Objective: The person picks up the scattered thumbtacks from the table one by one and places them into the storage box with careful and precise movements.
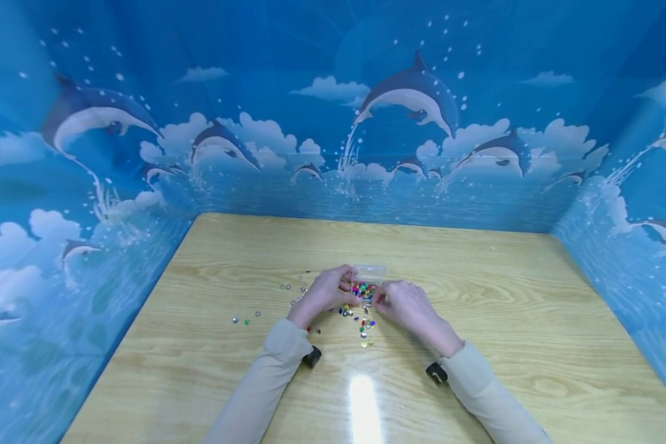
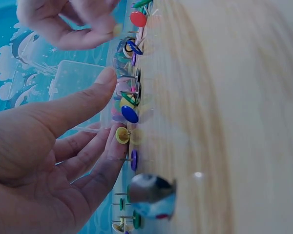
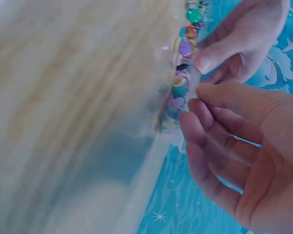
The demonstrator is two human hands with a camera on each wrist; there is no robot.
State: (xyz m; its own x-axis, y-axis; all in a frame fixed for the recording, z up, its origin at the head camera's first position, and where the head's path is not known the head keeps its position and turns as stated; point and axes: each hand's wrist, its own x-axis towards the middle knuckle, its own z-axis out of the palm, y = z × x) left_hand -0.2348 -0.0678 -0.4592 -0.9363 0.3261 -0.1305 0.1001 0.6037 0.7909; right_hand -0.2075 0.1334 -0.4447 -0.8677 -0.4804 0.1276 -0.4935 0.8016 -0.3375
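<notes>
A small clear plastic box (image 1: 364, 290) with its lid (image 1: 369, 273) raised stands on the table, filled with colourful thumbtacks. My left hand (image 1: 327, 290) holds its left side between thumb and fingers; the left wrist view shows the thumb (image 2: 100, 87) by the box wall. At the right edge of the box is my right hand (image 1: 405, 303), thumb and forefinger pinching a small yellow thumbtack (image 2: 117, 30), mostly hidden by the fingertips. Loose thumbtacks (image 1: 346, 311) lie in front of the box, among them a blue one (image 2: 130, 114) near the left fingers.
More thumbtacks are scattered to the left, including a green one (image 1: 246, 322), and nearer me between the forearms, such as a yellowish one (image 1: 364, 345). The wooden table (image 1: 533, 320) is bordered by a blue dolphin-print backdrop (image 1: 288, 123) behind and at both sides.
</notes>
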